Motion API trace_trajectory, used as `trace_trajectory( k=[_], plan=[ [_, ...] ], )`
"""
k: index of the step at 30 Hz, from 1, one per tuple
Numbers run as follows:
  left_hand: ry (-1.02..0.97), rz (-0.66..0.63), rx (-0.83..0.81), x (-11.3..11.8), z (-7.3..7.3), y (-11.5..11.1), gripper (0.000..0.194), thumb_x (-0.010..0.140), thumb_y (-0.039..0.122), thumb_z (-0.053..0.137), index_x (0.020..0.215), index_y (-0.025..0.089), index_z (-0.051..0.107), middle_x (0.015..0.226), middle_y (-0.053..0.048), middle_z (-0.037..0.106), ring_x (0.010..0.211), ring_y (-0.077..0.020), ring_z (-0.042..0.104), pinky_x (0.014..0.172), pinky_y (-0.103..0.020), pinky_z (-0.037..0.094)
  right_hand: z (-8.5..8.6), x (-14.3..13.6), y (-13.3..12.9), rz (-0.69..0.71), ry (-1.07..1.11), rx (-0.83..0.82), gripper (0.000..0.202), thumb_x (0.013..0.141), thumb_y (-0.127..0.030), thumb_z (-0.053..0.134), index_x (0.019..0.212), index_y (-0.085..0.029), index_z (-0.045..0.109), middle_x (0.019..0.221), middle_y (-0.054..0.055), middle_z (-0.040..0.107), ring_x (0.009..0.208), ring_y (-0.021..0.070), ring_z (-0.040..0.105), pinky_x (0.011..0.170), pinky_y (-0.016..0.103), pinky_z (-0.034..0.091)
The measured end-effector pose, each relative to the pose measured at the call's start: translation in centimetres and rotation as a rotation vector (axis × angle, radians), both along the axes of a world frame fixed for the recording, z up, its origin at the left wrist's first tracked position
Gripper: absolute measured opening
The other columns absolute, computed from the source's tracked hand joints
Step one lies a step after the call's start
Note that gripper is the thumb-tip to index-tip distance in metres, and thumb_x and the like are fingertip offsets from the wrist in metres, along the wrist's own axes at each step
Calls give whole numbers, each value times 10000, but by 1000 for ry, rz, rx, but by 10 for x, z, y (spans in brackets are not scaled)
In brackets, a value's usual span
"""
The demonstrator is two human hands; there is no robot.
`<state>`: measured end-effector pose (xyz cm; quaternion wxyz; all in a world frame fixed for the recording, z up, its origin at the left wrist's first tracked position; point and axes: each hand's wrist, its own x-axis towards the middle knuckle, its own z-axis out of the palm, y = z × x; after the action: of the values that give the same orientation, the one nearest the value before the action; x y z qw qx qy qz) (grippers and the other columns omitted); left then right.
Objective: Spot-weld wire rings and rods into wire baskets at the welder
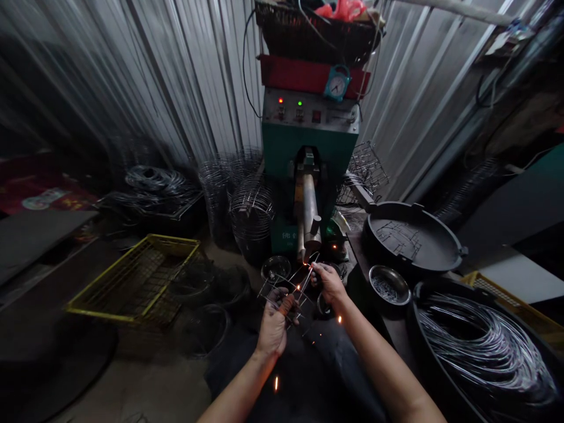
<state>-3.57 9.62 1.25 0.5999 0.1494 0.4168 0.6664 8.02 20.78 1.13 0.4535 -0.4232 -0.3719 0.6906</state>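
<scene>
Both my hands meet at a small wire frame (267,289) of thin metal rods, under the tip of the machine's metal arm (310,205). Fingers wrapped round its rods, my left hand (274,323) grips the frame from the near left side. On the right, my right hand (326,281) pinches a thin part of the wirework close to the arm's tip. An orange glow shows at that tip, and sparks fly down past my hands and forearms. The exact contact point at the tip is too small to make out.
The green machine (282,147) stands ahead, with a clock (337,83) on it. Right are a large round pan (434,238), a bowl of small metal pieces (388,288) and a tub of wire rings (480,346). Left are a yellow-rimmed basket (106,282) and rolled wire mesh (251,208).
</scene>
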Motion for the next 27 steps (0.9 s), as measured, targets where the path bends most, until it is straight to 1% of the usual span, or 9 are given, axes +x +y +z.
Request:
trace_trajectory(
  k=[3, 5, 7, 8, 10, 13, 18, 24, 27],
  plan=[
    [8, 19, 1, 2, -1, 0, 436, 561, 312, 725, 893, 197, 467, 642, 35, 565, 537, -107, 549, 392, -164, 365, 0, 9, -5, 40, -116, 48, 321, 594, -432, 684, 670, -137, 584, 557, -24, 535, 461, 63, 464, 452, 186, 365],
    [22, 37, 26, 3, -4, 0, 425, 573, 312, 718, 897, 195, 468, 644, 34, 567, 542, -104, 547, 403, -165, 370, -1, 20, -17, 132, -235, 129, 324, 616, -423, 669, 777, -146, 620, 637, -1, 591, 548, 92, 523, 529, 210, 408],
    [38, 60, 59, 4, -9, 0, 406, 592, 305, 707, 900, 195, 465, 646, 34, 570, 542, -98, 542, 411, -166, 374, -3, 29, -33, 271, -353, 222, 312, 647, -388, 652, 869, -169, 636, 726, 14, 628, 656, 124, 559, 607, 234, 427],
    [46, 70, 70, 4, -11, 0, 400, 599, 301, 704, 901, 197, 464, 643, 35, 569, 540, -96, 541, 412, -165, 374, -4, 32, -41, 332, -404, 266, 288, 664, -369, 639, 882, -182, 642, 764, 17, 637, 706, 138, 566, 642, 246, 430],
    [47, 86, 84, 4, -14, 1, 395, 601, 295, 702, 900, 198, 463, 645, 38, 564, 547, -99, 548, 412, -164, 374, -7, 35, -55, 379, -479, 342, 225, 697, -343, 605, 861, -198, 655, 807, 15, 642, 764, 157, 567, 689, 263, 429],
    [29, 106, 97, 2, -15, 1, 393, 592, 294, 707, 892, 198, 472, 675, 40, 557, 585, -107, 567, 413, -160, 377, -10, 29, -63, 342, -525, 395, 210, 727, -342, 556, 843, -198, 657, 791, 15, 641, 750, 166, 566, 702, 282, 430],
    [34, 115, 104, -1, -12, 5, 403, 588, 296, 709, 898, 196, 471, 663, 41, 554, 568, -103, 558, 403, -153, 368, -9, 22, -59, 300, -575, 476, 242, 737, -363, 536, 843, -177, 650, 791, 24, 635, 745, 163, 560, 718, 287, 426],
    [17, 130, 110, -2, -7, 9, 396, 570, 288, 722, 869, 192, 482, 657, 44, 555, 514, -82, 529, 398, -153, 357, -11, 19, -57, 307, -524, 435, 301, 741, -430, 530, 840, -165, 632, 726, 20, 611, 685, 152, 549, 672, 279, 437],
    [21, 107, 88, -4, -9, 10, 387, 584, 276, 718, 886, 205, 487, 650, 46, 556, 524, -91, 534, 406, -160, 359, -15, 18, -62, 303, -488, 441, 315, 752, -453, 513, 822, -166, 622, 739, 18, 599, 697, 150, 545, 675, 274, 435]
  ],
)
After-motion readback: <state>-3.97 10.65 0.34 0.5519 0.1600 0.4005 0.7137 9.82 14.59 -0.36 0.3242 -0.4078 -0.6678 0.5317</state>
